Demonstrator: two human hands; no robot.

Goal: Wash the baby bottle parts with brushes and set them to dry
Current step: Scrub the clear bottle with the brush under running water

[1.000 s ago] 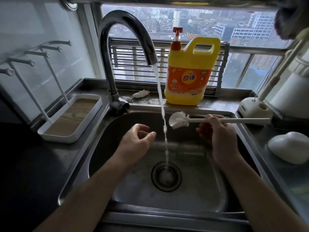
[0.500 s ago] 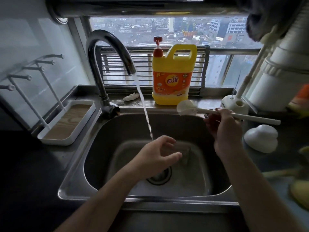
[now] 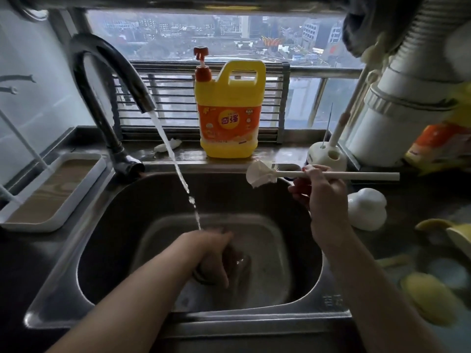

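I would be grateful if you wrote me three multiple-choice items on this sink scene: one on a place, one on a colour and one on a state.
1. Where is the bottle brush?
A. Lying in the drying tray.
B. In the grip of the right hand, above the rear right of the sink.
C. Lying in the basin.

2. What colour is the pump on the yellow detergent jug?
A. Blue.
B. White.
C. Red.

3. What is the faucet doing?
A. Running a stream of water into the sink.
B. Shut off and dry.
C. Wrapped in a cloth.

Answers:
1 B: the fingers curl round its handle, which lies level over the basin's edge.
2 C: the pump stands red against the yellow jug.
3 A: water falls from the spout into the basin.
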